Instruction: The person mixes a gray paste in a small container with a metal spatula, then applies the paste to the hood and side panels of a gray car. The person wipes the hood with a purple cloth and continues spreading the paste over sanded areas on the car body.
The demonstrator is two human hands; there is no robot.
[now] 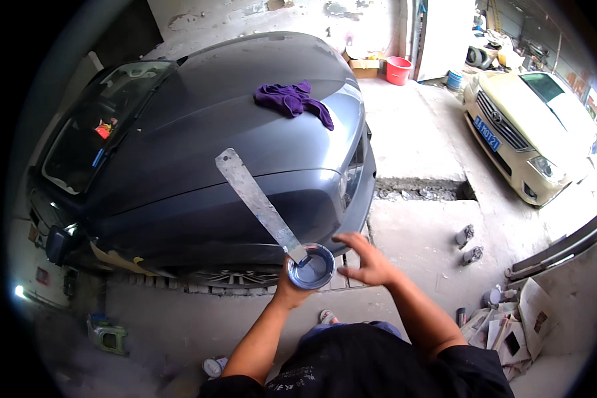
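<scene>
The left hand (292,291)'s grip holds a paint cup (320,270) containing a mixing stick (255,199). The right hand (370,264)'s grip is wide.

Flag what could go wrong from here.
The long metal strip leans far out of the cup, so a knock might tip it out. Only the left hand holds the cup, the right hand open beside it; it could slip. The purple cloth lies loose on the car hood and could slide off.
</scene>
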